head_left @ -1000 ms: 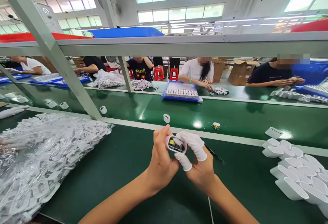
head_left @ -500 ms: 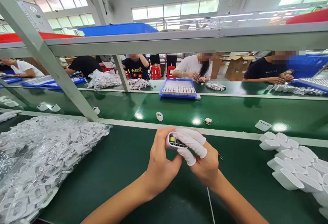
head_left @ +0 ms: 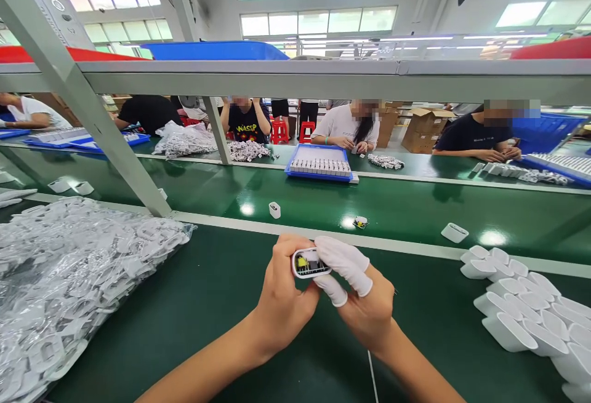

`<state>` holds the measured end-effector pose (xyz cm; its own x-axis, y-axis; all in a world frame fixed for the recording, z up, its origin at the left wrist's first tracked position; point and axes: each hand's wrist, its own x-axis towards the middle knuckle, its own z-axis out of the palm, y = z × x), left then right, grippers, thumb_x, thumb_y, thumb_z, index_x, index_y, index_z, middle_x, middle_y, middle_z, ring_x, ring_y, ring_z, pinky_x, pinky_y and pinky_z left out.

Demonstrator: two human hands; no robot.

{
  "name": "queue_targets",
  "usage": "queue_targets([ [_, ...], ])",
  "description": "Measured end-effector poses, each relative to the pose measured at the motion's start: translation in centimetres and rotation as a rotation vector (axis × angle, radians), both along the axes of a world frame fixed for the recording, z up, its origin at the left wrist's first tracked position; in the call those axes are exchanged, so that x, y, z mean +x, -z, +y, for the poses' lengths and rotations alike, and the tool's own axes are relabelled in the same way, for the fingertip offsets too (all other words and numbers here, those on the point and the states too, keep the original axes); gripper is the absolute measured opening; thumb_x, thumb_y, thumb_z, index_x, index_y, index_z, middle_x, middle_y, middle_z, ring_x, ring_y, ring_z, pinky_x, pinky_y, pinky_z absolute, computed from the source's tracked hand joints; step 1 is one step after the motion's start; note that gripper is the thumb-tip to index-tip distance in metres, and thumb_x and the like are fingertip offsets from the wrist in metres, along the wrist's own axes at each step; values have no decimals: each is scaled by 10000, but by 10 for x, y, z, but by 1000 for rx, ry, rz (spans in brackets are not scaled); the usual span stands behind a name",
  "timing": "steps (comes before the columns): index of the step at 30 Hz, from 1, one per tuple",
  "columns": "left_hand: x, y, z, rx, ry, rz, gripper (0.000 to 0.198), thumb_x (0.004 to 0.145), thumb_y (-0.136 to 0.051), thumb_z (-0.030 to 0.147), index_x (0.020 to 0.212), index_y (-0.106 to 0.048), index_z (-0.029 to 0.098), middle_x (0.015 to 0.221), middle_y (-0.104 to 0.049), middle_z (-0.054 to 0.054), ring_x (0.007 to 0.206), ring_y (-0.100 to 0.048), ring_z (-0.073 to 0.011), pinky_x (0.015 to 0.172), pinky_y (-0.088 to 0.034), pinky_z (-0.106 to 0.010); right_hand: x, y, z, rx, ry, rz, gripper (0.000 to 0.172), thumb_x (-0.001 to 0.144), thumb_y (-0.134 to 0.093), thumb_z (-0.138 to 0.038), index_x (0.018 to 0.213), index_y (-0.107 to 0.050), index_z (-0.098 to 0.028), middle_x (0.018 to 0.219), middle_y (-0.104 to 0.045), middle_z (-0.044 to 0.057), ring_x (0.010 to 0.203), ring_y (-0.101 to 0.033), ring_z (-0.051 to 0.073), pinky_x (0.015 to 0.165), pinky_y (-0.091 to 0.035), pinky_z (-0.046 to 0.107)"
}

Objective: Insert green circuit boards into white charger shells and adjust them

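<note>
Both my hands hold one small white charger housing (head_left: 308,263) above the green table, its open end toward me with a circuit board and a yellow part inside. My left hand (head_left: 281,298) is closed round its left side. My right hand (head_left: 360,298) pinches its right side with fingers in white finger cots. A pile of empty white housings (head_left: 526,311) lies to my right. A clear bag of white plastic parts (head_left: 78,267) lies to my left.
A green conveyor belt (head_left: 406,212) runs beyond the white strip and carries single housings (head_left: 274,210) and a loose board (head_left: 360,223). A grey slanted strut (head_left: 92,107) and shelf bar cross the view. Several people work across the line near a blue tray (head_left: 319,168).
My hands have tilted the housing so that its open end turns more toward me. The parts on the belt have drifted left. The view has shifted slightly.
</note>
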<state>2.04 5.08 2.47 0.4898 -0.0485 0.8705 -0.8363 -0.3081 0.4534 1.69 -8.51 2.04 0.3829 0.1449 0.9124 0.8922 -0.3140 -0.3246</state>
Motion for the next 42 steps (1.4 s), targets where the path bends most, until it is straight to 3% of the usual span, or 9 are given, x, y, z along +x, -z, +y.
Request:
queue_targets([
  [7,7,-5,9,52,-54,-52,378,782,-670,28,1061,-472,189,973,-630,-29,917,-658,-114,779,-549,-194,11,-16,-13,73,-205,443,371,940,-634,-315,1277,-479,-309,1170,-671,56,1060,-672,211,947,-559,382],
  [10,7,-18,21,41,-124,28,340,795,-724,99,1053,-525,195,1057,-708,-53,920,-714,-131,789,-566,-200,26,-24,-42,-417,178,888,300,999,-508,-296,1292,-469,-252,1201,-656,76,1090,-646,193,993,-511,363],
  [13,7,-30,32,9,-144,129,267,805,-727,138,1040,-621,209,1035,-741,-29,874,-731,-134,744,-574,-189,46,-9,-70,-753,524,1171,89,947,-591,-188,990,-648,-135,1039,-681,117,1028,-645,261,958,-500,482],
  [19,0,-39,35,-3,-29,202,280,764,-747,123,1016,-695,233,907,-756,13,802,-714,-124,690,-572,-173,74,41,-88,-905,559,1308,153,932,-666,-280,917,-644,-129,913,-662,28,817,-653,169,764,-563,355],
  [23,-7,-44,33,-26,21,235,265,762,-732,122,1002,-685,224,845,-737,7,721,-698,-122,596,-556,-166,71,22,-97,-793,275,1175,312,906,-668,-297,642,-585,-155,614,-596,-30,595,-592,133,644,-522,292],
  [26,-13,-46,31,-37,47,307,243,760,-730,127,977,-662,215,808,-724,12,665,-685,-110,550,-541,-148,57,-11,-100,-570,52,1010,381,868,-630,-479,633,-597,-181,667,-668,20,667,-642,190,662,-530,321],
  [29,-18,-45,29,-12,75,338,250,771,-722,134,989,-637,221,810,-716,22,657,-675,-95,561,-539,-132,34,-38,-87,-77,-98,764,390,857,-594,-597,807,-670,-218,926,-734,58,896,-685,234,759,-569,348],
  [33,-22,-39,25,59,57,284,304,786,-709,140,1054,-603,238,843,-710,29,670,-668,-73,595,-532,-109,-4,-54,-51,562,-321,588,138,786,-810,-348,881,-741,-273,839,-736,-20,628,-666,100,555,-573,160],
  [42,-27,-33,23,200,25,169,413,793,-677,107,1171,-545,208,904,-713,-10,763,-695,-102,729,-566,-157,-60,-56,-26,252,-43,293,353,812,-690,5,1001,-670,-293,906,-740,-1,861,-739,212,747,-675,302],
])
